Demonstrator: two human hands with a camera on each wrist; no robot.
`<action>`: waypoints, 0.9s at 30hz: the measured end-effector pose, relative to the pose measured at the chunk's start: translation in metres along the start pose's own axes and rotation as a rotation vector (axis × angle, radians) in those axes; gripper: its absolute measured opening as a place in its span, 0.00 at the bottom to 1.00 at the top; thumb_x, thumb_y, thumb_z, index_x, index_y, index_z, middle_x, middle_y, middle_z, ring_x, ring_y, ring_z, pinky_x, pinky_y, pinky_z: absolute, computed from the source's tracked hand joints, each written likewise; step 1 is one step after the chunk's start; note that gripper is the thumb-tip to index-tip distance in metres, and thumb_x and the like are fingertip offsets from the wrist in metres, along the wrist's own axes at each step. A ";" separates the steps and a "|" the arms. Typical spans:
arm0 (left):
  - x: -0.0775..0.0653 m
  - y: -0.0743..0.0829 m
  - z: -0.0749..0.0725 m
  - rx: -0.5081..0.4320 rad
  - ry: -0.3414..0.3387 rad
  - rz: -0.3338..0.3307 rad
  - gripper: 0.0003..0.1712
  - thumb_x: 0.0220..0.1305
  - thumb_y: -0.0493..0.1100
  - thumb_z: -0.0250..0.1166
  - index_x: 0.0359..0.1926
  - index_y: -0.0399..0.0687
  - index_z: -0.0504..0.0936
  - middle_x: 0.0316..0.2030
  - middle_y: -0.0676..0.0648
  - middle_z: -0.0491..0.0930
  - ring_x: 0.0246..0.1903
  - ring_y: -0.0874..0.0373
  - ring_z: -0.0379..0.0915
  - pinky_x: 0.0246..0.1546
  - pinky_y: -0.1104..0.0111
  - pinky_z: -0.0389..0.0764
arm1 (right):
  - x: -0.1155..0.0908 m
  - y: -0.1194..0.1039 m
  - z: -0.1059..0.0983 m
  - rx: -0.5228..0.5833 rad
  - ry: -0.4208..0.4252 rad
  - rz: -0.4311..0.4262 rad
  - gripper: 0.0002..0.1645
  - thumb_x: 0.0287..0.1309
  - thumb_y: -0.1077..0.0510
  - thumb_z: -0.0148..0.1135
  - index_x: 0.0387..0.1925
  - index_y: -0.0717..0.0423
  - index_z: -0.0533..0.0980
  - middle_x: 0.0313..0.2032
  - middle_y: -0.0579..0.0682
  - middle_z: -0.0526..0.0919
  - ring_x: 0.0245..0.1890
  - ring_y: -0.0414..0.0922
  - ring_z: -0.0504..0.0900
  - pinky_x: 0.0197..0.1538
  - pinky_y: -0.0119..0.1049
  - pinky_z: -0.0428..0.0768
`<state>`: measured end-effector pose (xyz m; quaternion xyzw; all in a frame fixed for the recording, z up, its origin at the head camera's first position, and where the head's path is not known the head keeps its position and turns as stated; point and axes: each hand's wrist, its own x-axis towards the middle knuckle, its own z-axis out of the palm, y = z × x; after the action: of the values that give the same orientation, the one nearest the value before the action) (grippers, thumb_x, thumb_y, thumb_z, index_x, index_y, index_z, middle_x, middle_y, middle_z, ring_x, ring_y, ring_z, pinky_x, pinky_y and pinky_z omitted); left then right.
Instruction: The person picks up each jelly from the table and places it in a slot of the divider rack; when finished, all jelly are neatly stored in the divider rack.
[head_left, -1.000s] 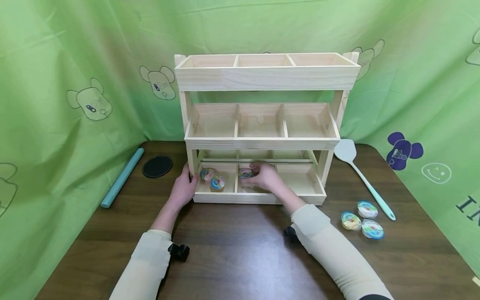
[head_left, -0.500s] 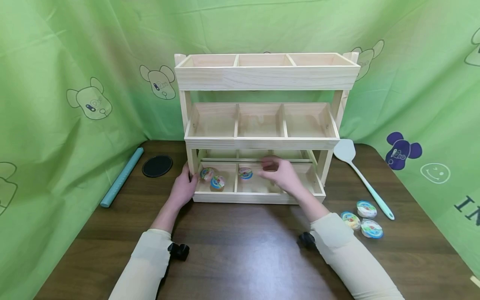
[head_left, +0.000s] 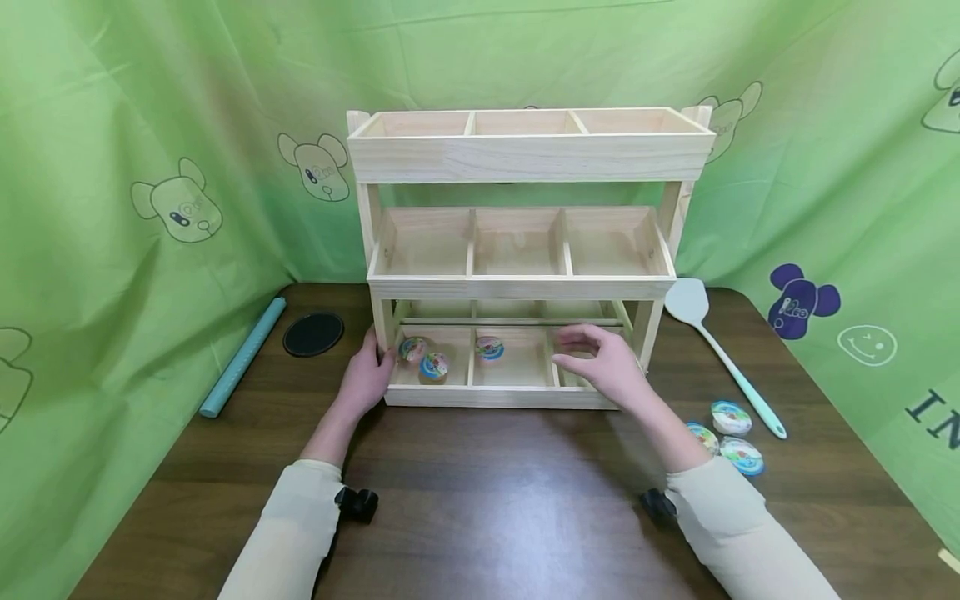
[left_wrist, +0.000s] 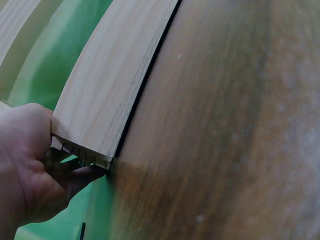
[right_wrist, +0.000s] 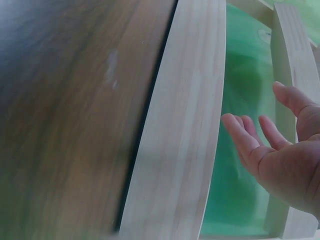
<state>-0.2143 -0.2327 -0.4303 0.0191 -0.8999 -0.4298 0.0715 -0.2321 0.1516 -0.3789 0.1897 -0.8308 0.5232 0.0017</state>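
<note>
A three-tier wooden rack (head_left: 517,287) stands on the table, each tier divided into three compartments. My left hand (head_left: 365,375) holds the left end of its bottom tier; in the left wrist view the fingers run along the end of the wooden board (left_wrist: 110,80). My right hand (head_left: 603,362) hovers over the bottom tier's right compartment, holding nothing, fingers and thumb spread apart. Two jelly cups, one at the back (head_left: 413,350) and one nearer the front (head_left: 434,367), lie in the bottom left compartment. Another jelly cup (head_left: 490,347) sits in the bottom middle compartment.
Three more jelly cups (head_left: 742,456) lie on the table at the right, one partly hidden by my right arm. Behind them is a pale spatula (head_left: 731,367). A black disc (head_left: 313,334) and a light-blue rod (head_left: 243,358) lie left. Green cloth (head_left: 187,275) surrounds the table.
My right hand has let go of the jelly cup in the bottom middle compartment and moved right, over the right compartment. My left hand has stayed at the rack's left end.
</note>
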 end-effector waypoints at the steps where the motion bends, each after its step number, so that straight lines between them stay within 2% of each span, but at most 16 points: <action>1: 0.000 0.000 0.000 -0.002 -0.001 -0.002 0.37 0.78 0.44 0.50 0.79 0.40 0.47 0.64 0.25 0.69 0.59 0.33 0.72 0.59 0.43 0.72 | -0.003 0.001 -0.003 -0.004 0.004 0.001 0.27 0.58 0.60 0.74 0.56 0.68 0.78 0.53 0.65 0.82 0.54 0.56 0.82 0.48 0.25 0.77; 4: 0.000 0.000 0.000 -0.009 -0.006 -0.010 0.37 0.78 0.44 0.50 0.79 0.39 0.46 0.65 0.25 0.69 0.60 0.34 0.71 0.60 0.44 0.72 | -0.012 0.002 -0.011 -0.027 0.015 -0.001 0.26 0.59 0.60 0.74 0.56 0.67 0.78 0.53 0.65 0.82 0.55 0.56 0.82 0.49 0.27 0.77; 8: 0.000 0.000 0.000 -0.012 -0.013 -0.019 0.38 0.78 0.44 0.50 0.80 0.39 0.45 0.66 0.25 0.67 0.61 0.34 0.70 0.61 0.44 0.71 | -0.023 0.005 -0.021 -0.081 0.039 -0.004 0.24 0.59 0.60 0.73 0.55 0.66 0.79 0.52 0.65 0.83 0.54 0.56 0.83 0.53 0.38 0.80; 11: 0.000 0.001 -0.001 -0.008 -0.016 -0.022 0.38 0.79 0.44 0.49 0.80 0.38 0.44 0.66 0.24 0.67 0.62 0.33 0.69 0.62 0.44 0.70 | -0.031 0.007 -0.029 -0.127 0.048 -0.004 0.24 0.59 0.60 0.73 0.55 0.65 0.79 0.51 0.63 0.84 0.53 0.56 0.83 0.54 0.42 0.80; 16: 0.000 0.001 -0.001 0.000 -0.017 -0.026 0.37 0.79 0.44 0.49 0.80 0.39 0.44 0.66 0.25 0.67 0.62 0.33 0.70 0.61 0.44 0.70 | -0.044 0.009 -0.042 -0.190 0.047 0.007 0.24 0.60 0.56 0.73 0.55 0.63 0.80 0.51 0.62 0.84 0.53 0.56 0.83 0.52 0.38 0.79; 23: 0.000 0.003 0.000 0.005 -0.017 -0.017 0.38 0.78 0.44 0.49 0.79 0.38 0.44 0.65 0.24 0.67 0.61 0.32 0.70 0.61 0.44 0.71 | -0.067 0.015 -0.059 -0.235 0.058 0.034 0.24 0.60 0.54 0.73 0.54 0.62 0.80 0.50 0.60 0.85 0.51 0.56 0.84 0.45 0.25 0.78; 27: 0.000 0.003 -0.001 0.004 -0.016 -0.019 0.38 0.78 0.44 0.49 0.80 0.38 0.44 0.65 0.24 0.68 0.61 0.33 0.70 0.60 0.44 0.71 | -0.079 0.019 -0.068 -0.279 0.078 0.025 0.23 0.59 0.55 0.74 0.53 0.61 0.81 0.49 0.59 0.86 0.49 0.52 0.84 0.44 0.25 0.78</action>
<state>-0.2138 -0.2317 -0.4275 0.0244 -0.9010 -0.4288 0.0602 -0.1784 0.2431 -0.3805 0.1568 -0.8971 0.4096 0.0539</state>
